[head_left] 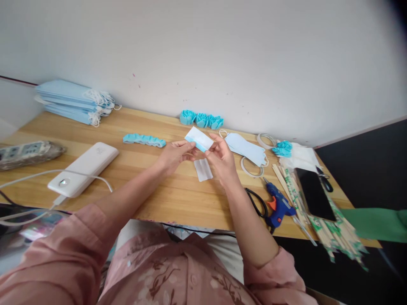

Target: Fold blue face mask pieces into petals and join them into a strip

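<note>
Both hands meet above the middle of the wooden table [165, 199]. My left hand [173, 156] and my right hand [222, 160] pinch a small folded piece of light blue and white mask fabric [199, 139] from either side. Just below it, a small white strip of fabric [203, 170] lies flat on the table. A gathered blue ruffle strip [144, 140] lies to the left of my hands.
A stack of blue face masks [71, 101] sits far left, with a white power bank [84, 168] and cable nearer. Blue fabric rosettes [201, 120] line the wall. To the right lie a mask [246, 148], tape rolls [252, 168], a blue glue gun [279, 205], wrapped chopsticks [321, 220] and a phone [314, 193].
</note>
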The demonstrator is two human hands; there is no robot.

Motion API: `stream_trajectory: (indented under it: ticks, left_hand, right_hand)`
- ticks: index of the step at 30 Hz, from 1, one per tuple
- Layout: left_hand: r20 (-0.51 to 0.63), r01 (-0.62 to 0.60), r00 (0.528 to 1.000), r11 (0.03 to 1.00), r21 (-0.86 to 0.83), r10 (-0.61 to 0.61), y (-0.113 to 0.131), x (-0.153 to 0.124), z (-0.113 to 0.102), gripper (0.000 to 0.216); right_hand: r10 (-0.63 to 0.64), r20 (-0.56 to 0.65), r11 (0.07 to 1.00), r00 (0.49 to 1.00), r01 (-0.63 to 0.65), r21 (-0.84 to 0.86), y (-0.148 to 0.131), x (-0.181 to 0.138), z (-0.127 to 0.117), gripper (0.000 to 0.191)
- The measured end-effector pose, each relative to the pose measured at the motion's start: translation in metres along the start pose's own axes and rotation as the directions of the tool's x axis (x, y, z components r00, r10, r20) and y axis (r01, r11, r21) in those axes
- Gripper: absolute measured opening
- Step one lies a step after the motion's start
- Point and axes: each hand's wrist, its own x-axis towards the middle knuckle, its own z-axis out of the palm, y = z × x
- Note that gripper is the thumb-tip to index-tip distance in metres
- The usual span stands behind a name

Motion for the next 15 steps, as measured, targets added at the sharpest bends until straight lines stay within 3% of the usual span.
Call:
stream_trajectory:
  ticks: [5,15]
  left_hand:
    - [-0.012,-0.017,1.0,1.0,0.014,0.017,-0.001,0.0,0.001,0.028]
    - [0.005,-0.011,1.0,0.996,-0.09,0.012,0.0,0.002,-0.001,0.025]
  right_hand:
    - [0.09,0.05,0.996,0.995,-0.091,0.007,0.009,0.0,0.001,0.051]
    - [0.069,0.087,0.983,0.994,-0.053,-0.177,0.014,0.0,0.005,0.065]
